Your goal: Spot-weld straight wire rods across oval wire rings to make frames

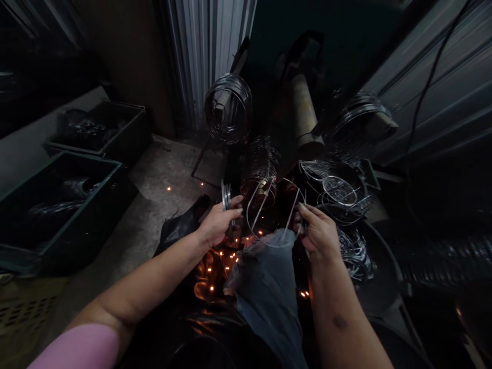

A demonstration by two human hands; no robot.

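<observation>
My left hand (220, 224) is closed around a small stack of shiny metal rings (226, 197), with its fingers pointing toward the middle. To the right, my right hand (320, 230) pinches the edge of a thin wire ring (248, 213); its fingertips are partly in shadow. This ring stands between my hands, in front of a coiled row of dark wire rings (263, 159) on a bar. Below it hangs a grey-blue cloth (269, 287) over my lap. Bright orange sparks are scattered beneath my hands.
Wire coils (228, 130) hang on a post at the back, with more coils (348, 123) at right. A pale cylinder (305, 107) stands between them. At right, a round container (394, 266) holds loose wire pieces (357, 253). Green-edged bins (90, 192) sit left.
</observation>
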